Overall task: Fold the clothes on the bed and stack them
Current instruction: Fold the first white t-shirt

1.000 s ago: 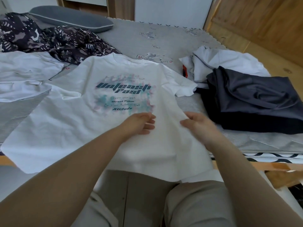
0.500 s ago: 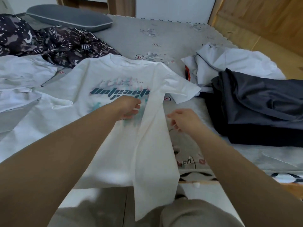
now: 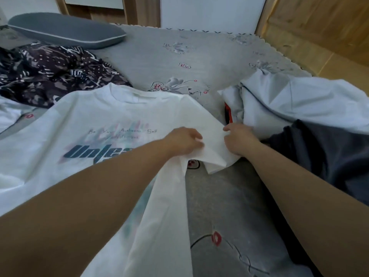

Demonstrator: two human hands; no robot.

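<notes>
T-shirt [image 3: 103,120] right side now folded over along body; both hands moved up from hem to sleeve. Left hand [image 3: 184,141] pinches sleeve, right hand [image 3: 238,139] grips its edge. Sleeve fold next, likely.

White T-shirt [image 3: 95,116], teal lettering; grey bed [image 3: 229,196]; dark patterned blanket [image 3: 50,72].

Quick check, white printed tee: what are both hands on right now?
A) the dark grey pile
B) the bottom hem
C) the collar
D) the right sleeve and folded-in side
D: the left hand and right hand both meet at the sleeve of the white tee, whose side is already folded inward.
</notes>
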